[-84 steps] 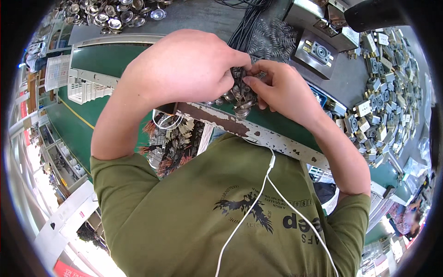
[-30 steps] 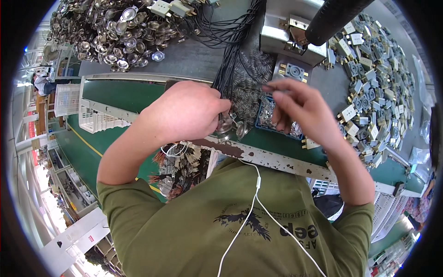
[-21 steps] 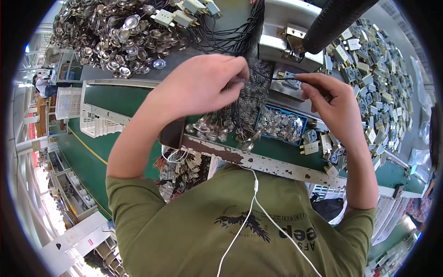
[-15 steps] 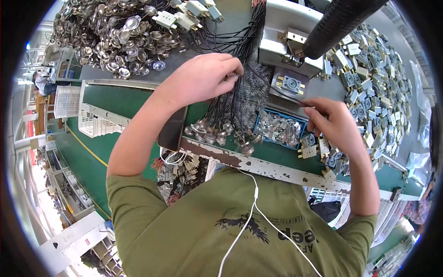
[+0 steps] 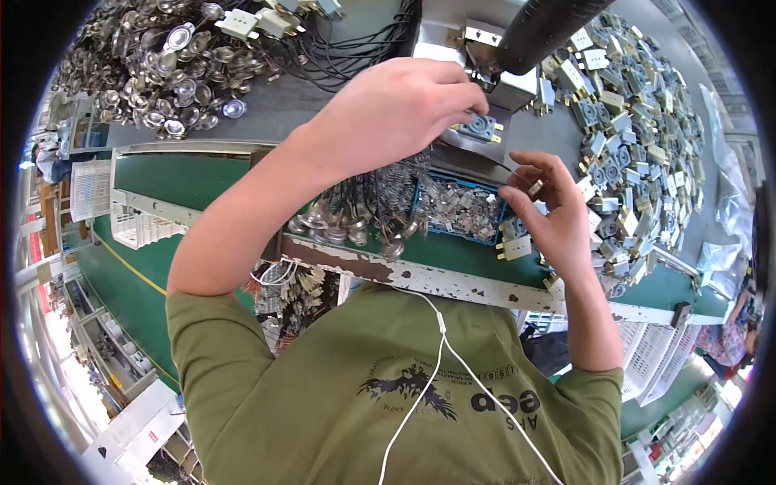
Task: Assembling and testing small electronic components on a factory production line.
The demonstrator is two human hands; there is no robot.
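My left hand (image 5: 408,113) reaches over the bench to a grey block with brass pins (image 5: 480,128), which sits below the head of a small press (image 5: 485,61). Its fingers are bent together at the block, and what they hold is hidden. Lower right, my right hand (image 5: 554,206) curls thumb and fingers around the end of a thin black wire (image 5: 485,155). A small brass-coloured piece (image 5: 535,187) shows between those fingers. The wire runs leftward beneath my left hand. Below it stands a blue tray (image 5: 459,174) of small metal pieces.
Metal cup-shaped parts (image 5: 178,81) are heaped at the far left. A large pile of grey and white pin blocks (image 5: 622,153) covers the right side. Wired cups (image 5: 335,226) lie by the bench's chipped front rail (image 5: 436,279). A thick black tube (image 5: 550,32) slants above the press.
My left hand has moved right, from the bundle of black wires to the block at the press. The right hand stays near the tray with its fingers more curled. The whole view has shifted.
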